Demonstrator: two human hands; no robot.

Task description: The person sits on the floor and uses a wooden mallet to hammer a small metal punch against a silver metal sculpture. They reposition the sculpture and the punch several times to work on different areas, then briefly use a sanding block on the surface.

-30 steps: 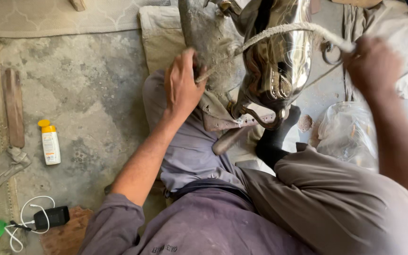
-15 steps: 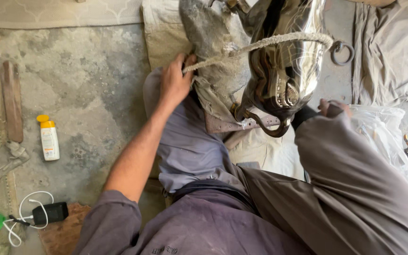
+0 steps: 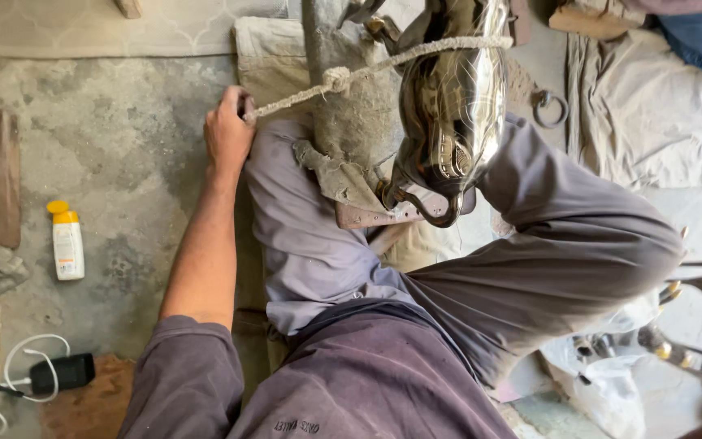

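Observation:
I sit on the floor with my legs drawn up. My left hand (image 3: 229,134) is closed on the end of a rough knotted rope (image 3: 336,80). The rope runs taut to the right, over a shiny, curved metal object (image 3: 451,114) that stands between my knees. A dusty grey cloth (image 3: 351,122) hangs against the metal object's left side. My raised right knee (image 3: 587,244) fills the right of the view. My right hand does not show.
On the concrete floor at left lie a white bottle with a yellow cap (image 3: 67,241), a black charger with a white cable (image 3: 60,372) and a wooden strip (image 3: 3,179). A metal ring (image 3: 548,108) lies at top right. Metal pieces (image 3: 692,325) and a plastic bag (image 3: 611,390) are at right.
My left hand slid left off the cloth and now holds the rope end, which is pulled taut. My right hand, earlier up at the rope's far end, has dropped out of view behind my knee.

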